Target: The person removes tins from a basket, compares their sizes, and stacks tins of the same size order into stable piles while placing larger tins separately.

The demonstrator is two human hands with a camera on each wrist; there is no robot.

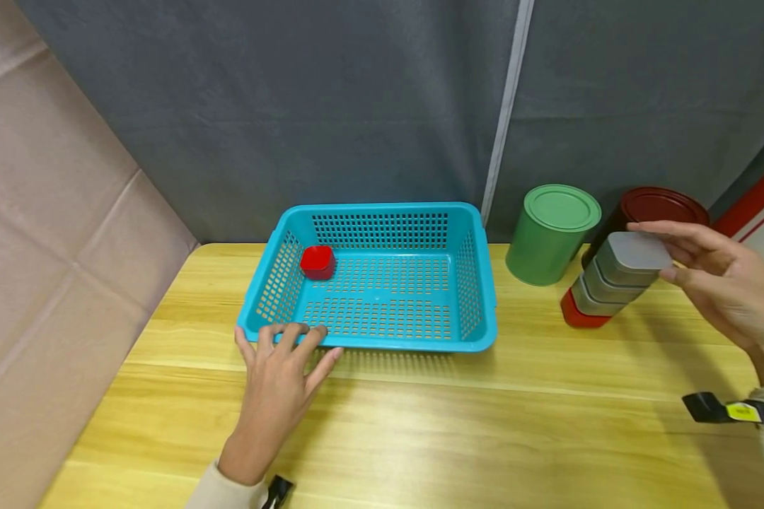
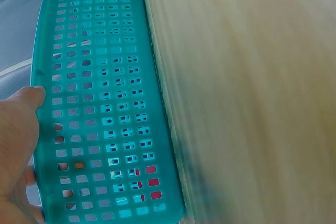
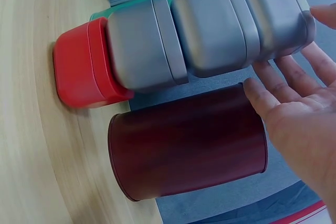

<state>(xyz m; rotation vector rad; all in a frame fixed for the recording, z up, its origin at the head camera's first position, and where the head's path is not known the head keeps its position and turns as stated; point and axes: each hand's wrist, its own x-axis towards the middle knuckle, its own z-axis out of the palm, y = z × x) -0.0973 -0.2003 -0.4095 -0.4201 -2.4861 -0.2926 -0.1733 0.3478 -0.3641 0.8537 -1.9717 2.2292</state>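
Observation:
At the front left corner of a blue basket (image 1: 388,346), my left hand (image 1: 280,382) grips the rim, fingers over it and thumb on the near side. A small red tin (image 1: 318,263) sits inside, at the basket's left. My right hand (image 1: 728,276) holds the top grey tin (image 1: 639,251) of a stack, thumb at its near edge and fingers behind. Below it come two more grey tins (image 3: 144,45), resting on a red tin (image 3: 84,66) at the table. In the right wrist view, the tins stand in contact, one above another.
Behind the stack are a green canister (image 1: 550,237) and a dark red canister (image 3: 189,142), close together on the wooden table (image 1: 452,438). A grey cloth partition (image 1: 293,106) borders the back, and a beige padded panel (image 1: 51,233) the left side.

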